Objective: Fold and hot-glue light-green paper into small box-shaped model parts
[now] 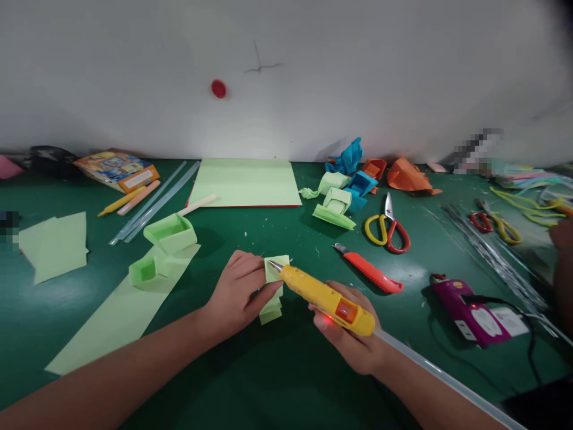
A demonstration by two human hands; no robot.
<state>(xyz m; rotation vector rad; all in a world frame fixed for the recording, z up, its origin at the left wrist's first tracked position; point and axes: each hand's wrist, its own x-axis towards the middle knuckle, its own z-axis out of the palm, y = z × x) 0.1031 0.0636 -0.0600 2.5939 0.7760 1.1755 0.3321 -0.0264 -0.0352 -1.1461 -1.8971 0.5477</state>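
My left hand point(242, 289) pinches a small folded piece of light green paper point(272, 307) at the middle of the green table. In my right hand point(351, 340) lies a yellow glue gun point(324, 295) with a lit red light and a clear glue stick point(439, 373) running out of its back end. Its metal tip is at the upper part of the paper; whether it touches cannot be told. Left of my left hand, two open green paper boxes point(172, 236) point(144, 270) stand on and beside a long green paper strip point(120, 316).
Beyond my hands lies a green sheet point(246, 182). Folded blue, orange and green paper pieces point(338, 200), scissors point(388, 224) and a red cutter point(373, 272) are at the right. Further right are a purple device point(470, 310) with cables, wires point(496, 257) and another person's hand point(561, 233).
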